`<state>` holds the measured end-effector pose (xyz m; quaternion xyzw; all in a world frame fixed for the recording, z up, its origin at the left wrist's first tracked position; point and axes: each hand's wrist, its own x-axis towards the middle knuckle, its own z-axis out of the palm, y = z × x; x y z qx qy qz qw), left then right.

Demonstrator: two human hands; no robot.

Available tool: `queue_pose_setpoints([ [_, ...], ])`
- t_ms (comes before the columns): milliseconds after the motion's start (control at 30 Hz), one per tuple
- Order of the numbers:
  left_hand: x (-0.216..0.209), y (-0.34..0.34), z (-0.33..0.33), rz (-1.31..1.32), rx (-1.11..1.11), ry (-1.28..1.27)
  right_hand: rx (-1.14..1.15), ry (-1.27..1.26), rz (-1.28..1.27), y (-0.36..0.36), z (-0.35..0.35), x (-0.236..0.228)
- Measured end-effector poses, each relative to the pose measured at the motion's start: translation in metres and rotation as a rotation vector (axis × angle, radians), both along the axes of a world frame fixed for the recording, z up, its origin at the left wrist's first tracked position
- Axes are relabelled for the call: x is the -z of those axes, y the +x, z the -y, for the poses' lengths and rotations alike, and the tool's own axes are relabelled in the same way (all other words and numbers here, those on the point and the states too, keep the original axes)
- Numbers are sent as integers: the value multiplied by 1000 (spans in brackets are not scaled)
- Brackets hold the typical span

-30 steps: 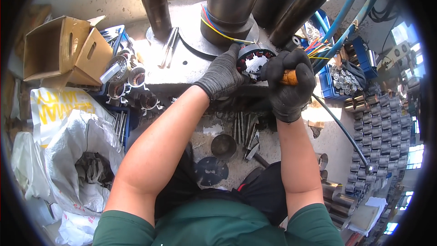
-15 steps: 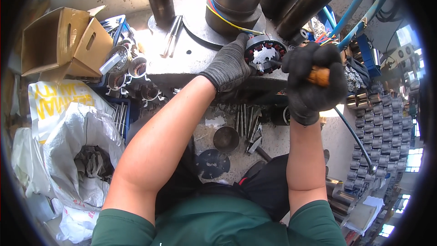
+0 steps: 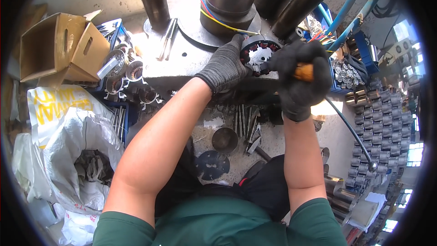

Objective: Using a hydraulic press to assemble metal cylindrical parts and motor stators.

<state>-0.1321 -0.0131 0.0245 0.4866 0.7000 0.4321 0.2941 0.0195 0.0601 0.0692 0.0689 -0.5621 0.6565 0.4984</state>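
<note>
Copper-wound stator (image 3: 259, 54) is lying on the surface (image 3: 182, 64); left hand (image 3: 225, 66) is pressing its side, right hand (image 3: 302, 75) beside it is gripping an orange-handled tool (image 3: 304, 72), so work seems unfinished.

Upper centre, a stator (image 3: 259, 53) lies on the press table (image 3: 182, 61); cardboard box (image 3: 57, 45) upper left, sack (image 3: 68, 136) below it.
</note>
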Motion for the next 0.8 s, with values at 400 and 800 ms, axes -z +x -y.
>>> queue_pose_setpoints([
  [400,15,3,-5,-71,-23,11,18,-13,20,11,-5,19],
  [800,9,13,-1,-65,0,117,-37,-300,330,34,3,-19],
])
